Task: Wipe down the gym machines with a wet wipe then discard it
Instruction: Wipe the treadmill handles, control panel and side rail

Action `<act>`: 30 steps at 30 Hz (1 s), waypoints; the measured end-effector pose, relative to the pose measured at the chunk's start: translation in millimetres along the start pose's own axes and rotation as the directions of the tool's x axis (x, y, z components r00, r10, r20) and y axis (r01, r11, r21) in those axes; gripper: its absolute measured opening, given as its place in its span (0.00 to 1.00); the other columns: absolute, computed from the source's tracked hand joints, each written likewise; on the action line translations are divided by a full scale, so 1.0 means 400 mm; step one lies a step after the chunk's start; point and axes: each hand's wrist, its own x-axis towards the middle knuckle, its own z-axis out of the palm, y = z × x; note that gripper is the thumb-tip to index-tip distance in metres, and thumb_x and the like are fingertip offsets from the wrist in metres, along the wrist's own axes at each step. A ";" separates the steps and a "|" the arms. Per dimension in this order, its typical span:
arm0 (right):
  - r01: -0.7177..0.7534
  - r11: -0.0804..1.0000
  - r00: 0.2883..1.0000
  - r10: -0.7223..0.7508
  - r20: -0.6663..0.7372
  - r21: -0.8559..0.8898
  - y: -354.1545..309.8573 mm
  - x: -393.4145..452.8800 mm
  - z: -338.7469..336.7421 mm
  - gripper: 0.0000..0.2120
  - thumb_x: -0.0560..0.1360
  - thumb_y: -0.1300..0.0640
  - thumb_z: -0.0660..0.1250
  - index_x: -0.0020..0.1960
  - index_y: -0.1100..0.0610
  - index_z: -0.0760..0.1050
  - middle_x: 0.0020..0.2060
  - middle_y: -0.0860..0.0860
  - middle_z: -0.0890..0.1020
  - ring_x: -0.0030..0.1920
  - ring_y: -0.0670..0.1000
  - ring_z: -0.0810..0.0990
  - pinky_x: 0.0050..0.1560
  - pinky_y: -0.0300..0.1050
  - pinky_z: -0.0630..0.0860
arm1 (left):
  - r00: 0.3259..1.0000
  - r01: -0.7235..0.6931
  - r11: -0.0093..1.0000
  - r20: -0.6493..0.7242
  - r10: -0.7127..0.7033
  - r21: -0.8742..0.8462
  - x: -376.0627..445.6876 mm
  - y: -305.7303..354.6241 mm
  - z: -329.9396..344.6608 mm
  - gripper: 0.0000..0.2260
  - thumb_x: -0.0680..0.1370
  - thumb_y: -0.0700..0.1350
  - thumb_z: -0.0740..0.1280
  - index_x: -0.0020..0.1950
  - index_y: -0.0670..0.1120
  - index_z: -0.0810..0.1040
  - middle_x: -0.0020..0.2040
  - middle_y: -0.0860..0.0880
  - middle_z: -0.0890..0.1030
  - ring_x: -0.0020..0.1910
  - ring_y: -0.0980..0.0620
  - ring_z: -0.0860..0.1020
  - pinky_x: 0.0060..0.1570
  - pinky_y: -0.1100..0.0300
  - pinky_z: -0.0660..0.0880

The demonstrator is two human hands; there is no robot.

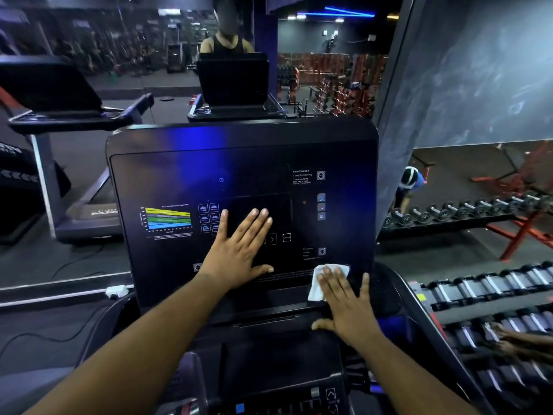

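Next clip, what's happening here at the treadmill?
A person is wiping a treadmill console in a gym. The right hand presses a white wet wipe flat against the lower right of the panel, fingers straight. The left hand lies flat and open on the middle of the panel, holding nothing. Dumbbell racks stand to the right.

The treadmill console [242, 187] reads "Time Elapsed", "Time Remaining", "Time In Zone"; smaller print seems illegible.
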 end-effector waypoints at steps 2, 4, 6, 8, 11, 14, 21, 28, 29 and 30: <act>-0.038 0.999 0.999 0.038 -0.025 -0.013 0.033 0.021 -0.039 0.54 0.70 0.20 0.42 0.83 0.55 0.46 0.83 0.52 0.47 0.82 0.55 0.50 0.68 0.82 0.51 | 1.000 -0.015 1.000 0.014 0.014 0.006 0.011 0.002 -0.008 0.48 0.77 0.75 0.51 0.84 0.44 0.43 0.84 0.46 0.39 0.83 0.48 0.40 0.75 0.28 0.38; -0.114 0.993 0.988 0.116 -0.107 0.022 0.047 0.073 -0.103 0.56 0.69 0.19 0.44 0.83 0.59 0.44 0.82 0.55 0.44 0.82 0.57 0.44 0.72 0.80 0.41 | 0.999 -0.039 0.999 0.017 0.039 0.015 0.024 0.011 -0.013 0.47 0.77 0.75 0.50 0.84 0.45 0.41 0.83 0.46 0.38 0.82 0.48 0.38 0.74 0.28 0.37; -0.126 0.992 0.970 0.128 -0.207 0.027 0.039 0.143 -0.178 0.59 0.68 0.19 0.45 0.82 0.61 0.40 0.82 0.57 0.41 0.82 0.59 0.40 0.72 0.77 0.34 | 0.998 -0.059 0.998 0.019 0.059 0.013 0.043 0.029 -0.023 0.47 0.77 0.74 0.51 0.84 0.45 0.42 0.84 0.46 0.39 0.83 0.48 0.39 0.74 0.28 0.38; -0.055 0.997 0.955 0.039 -0.294 -0.047 0.022 0.211 -0.255 0.59 0.68 0.19 0.46 0.82 0.60 0.39 0.82 0.57 0.40 0.81 0.59 0.39 0.72 0.77 0.36 | 0.998 -0.056 0.998 0.017 0.056 0.015 0.062 0.052 -0.034 0.47 0.77 0.74 0.53 0.84 0.44 0.43 0.84 0.46 0.40 0.83 0.48 0.40 0.74 0.28 0.37; 0.067 0.971 0.926 -0.146 -0.349 -0.229 0.032 0.296 -0.372 0.56 0.71 0.20 0.51 0.83 0.57 0.37 0.82 0.54 0.39 0.82 0.56 0.39 0.72 0.79 0.40 | 0.997 -0.062 0.998 0.049 0.061 0.026 0.090 0.076 -0.059 0.48 0.77 0.74 0.52 0.83 0.44 0.38 0.83 0.45 0.35 0.82 0.48 0.35 0.72 0.27 0.33; -0.025 0.976 0.916 -0.065 -0.397 -0.217 0.093 0.333 -0.458 0.53 0.72 0.22 0.49 0.83 0.54 0.37 0.81 0.50 0.37 0.82 0.52 0.38 0.72 0.78 0.38 | 0.995 -0.078 0.997 0.060 0.076 0.028 0.099 0.088 -0.079 0.47 0.77 0.72 0.54 0.83 0.44 0.36 0.82 0.45 0.34 0.81 0.47 0.34 0.72 0.26 0.34; -0.134 0.985 0.872 0.167 -0.459 0.105 0.095 0.207 -0.288 0.37 0.82 0.38 0.54 0.83 0.55 0.46 0.83 0.50 0.47 0.82 0.50 0.44 0.77 0.72 0.47 | 0.992 -0.028 0.999 0.125 0.031 -0.022 0.063 0.170 -0.061 0.43 0.80 0.65 0.56 0.82 0.45 0.35 0.82 0.46 0.32 0.81 0.48 0.33 0.72 0.27 0.32; -0.021 0.999 0.902 0.000 -0.432 -0.044 0.091 0.070 -0.118 0.32 0.79 0.62 0.67 0.80 0.57 0.61 0.79 0.52 0.63 0.80 0.52 0.58 0.78 0.65 0.54 | 0.977 -0.103 0.991 0.178 0.117 -0.088 0.005 0.292 -0.038 0.45 0.78 0.63 0.63 0.83 0.44 0.41 0.83 0.45 0.38 0.82 0.47 0.39 0.74 0.27 0.38; -0.007 0.999 0.911 -0.011 -0.412 -0.042 0.095 0.055 -0.106 0.32 0.78 0.63 0.67 0.79 0.57 0.62 0.79 0.53 0.64 0.80 0.52 0.59 0.78 0.64 0.54 | 0.975 -0.109 0.989 0.186 0.126 -0.099 -0.005 0.311 -0.037 0.45 0.78 0.63 0.63 0.83 0.44 0.41 0.83 0.45 0.38 0.82 0.47 0.39 0.74 0.27 0.38; 0.006 0.999 0.920 -0.019 -0.391 -0.035 0.096 0.041 -0.096 0.31 0.78 0.63 0.67 0.79 0.57 0.63 0.78 0.53 0.65 0.80 0.52 0.60 0.79 0.64 0.54 | 0.972 -0.112 0.987 0.195 0.133 -0.115 -0.015 0.329 -0.037 0.45 0.78 0.63 0.62 0.83 0.44 0.41 0.83 0.45 0.38 0.82 0.47 0.39 0.74 0.28 0.38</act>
